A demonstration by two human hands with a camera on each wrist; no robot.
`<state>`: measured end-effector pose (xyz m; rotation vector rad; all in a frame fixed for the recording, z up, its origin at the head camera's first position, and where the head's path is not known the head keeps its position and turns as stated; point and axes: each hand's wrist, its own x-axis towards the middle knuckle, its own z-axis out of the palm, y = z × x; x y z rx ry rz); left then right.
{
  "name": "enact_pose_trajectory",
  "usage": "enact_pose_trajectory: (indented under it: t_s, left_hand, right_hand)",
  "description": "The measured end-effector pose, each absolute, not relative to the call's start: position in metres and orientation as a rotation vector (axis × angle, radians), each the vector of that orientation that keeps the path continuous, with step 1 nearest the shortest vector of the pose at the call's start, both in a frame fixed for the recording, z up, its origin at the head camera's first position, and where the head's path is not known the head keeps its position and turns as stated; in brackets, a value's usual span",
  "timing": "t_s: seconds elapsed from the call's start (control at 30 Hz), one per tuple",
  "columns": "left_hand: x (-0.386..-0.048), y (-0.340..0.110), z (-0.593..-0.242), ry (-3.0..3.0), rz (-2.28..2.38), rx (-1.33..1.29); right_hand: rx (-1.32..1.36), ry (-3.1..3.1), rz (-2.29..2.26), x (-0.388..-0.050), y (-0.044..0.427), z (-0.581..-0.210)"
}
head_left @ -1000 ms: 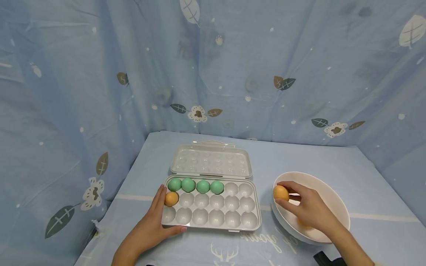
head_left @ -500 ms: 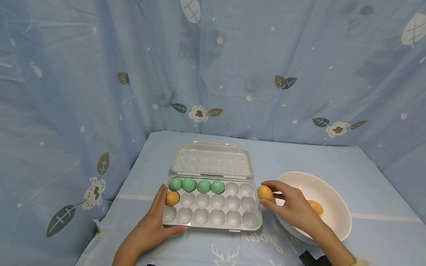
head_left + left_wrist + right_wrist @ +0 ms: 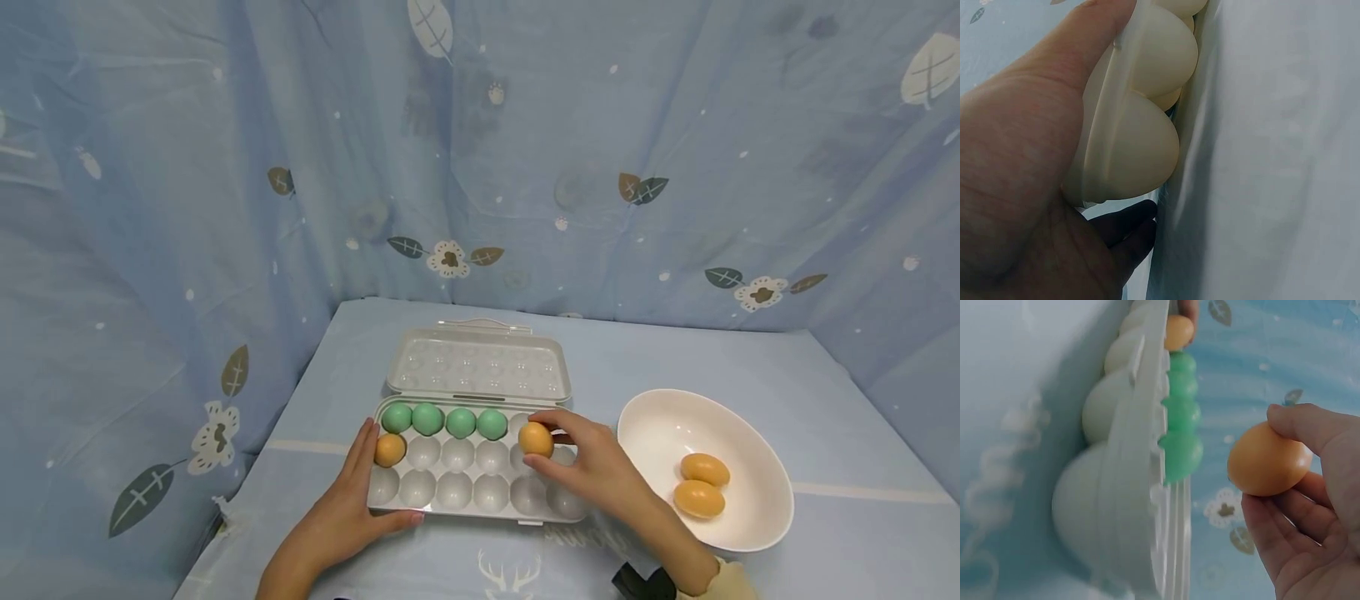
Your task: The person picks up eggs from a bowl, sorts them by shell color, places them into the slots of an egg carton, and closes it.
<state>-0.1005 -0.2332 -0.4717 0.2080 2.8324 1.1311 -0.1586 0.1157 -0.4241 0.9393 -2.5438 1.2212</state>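
along the left edge of the white tray point(image 3: 480, 516), the fingers of the left hand point(image 3: 341, 508) are being kept straight, and its thumb is being laid along the near edge; the corner is apparently being steadied rather than lifted. just beside those fingers, a seated orange egg point(image 3: 390, 450) is filling the first cup of the middle row; whether it is being touched cannot be told. slightly farther from the left hand, four green eggs point(image 3: 461, 423) are filling the far row from its left end. beyond both hands, the lid point(image 3: 480, 367) is lying folded back on the counter point(image 3: 637, 354). between the hands, the free cups point(image 3: 491, 492) are being left bare across the middle and near rows.

above the right part of the tray, the held egg point(image 3: 536, 439), also orange, is being pinched between the thumb and fingers of the right hand point(image 3: 592, 467), clear of the cups; the hands are being held well apart. a loading step seems to be in hand, with this egg not yet being seated. a cup choice, a gentle lowering and a release are probably being called for next. to the right of the right hand, two more orange eggs point(image 3: 700, 499) are waiting in the bowl point(image 3: 761, 475).
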Motion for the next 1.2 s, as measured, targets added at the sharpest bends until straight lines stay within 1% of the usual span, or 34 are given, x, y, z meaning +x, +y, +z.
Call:
enact_pose_trajectory:
  t_s: [0.33, 0.87, 1.2]
  left_hand:
    - [-0.100, -0.233, -0.467, 2.826, 1.104, 0.209]
    - [-0.101, -0.234, -0.470, 2.821, 1.113, 0.198]
    - [-0.100, -0.233, -0.467, 2.824, 1.116, 0.226]
  right_hand:
    - [1.044, -2.470, 1.315, -0.166, 0.079, -0.431]
    - [1.101, -2.463, 1.432, -0.176, 0.019, -0.440]
    - [1.130, -2.516, 1.245, -0.179, -0.009, -0.452]
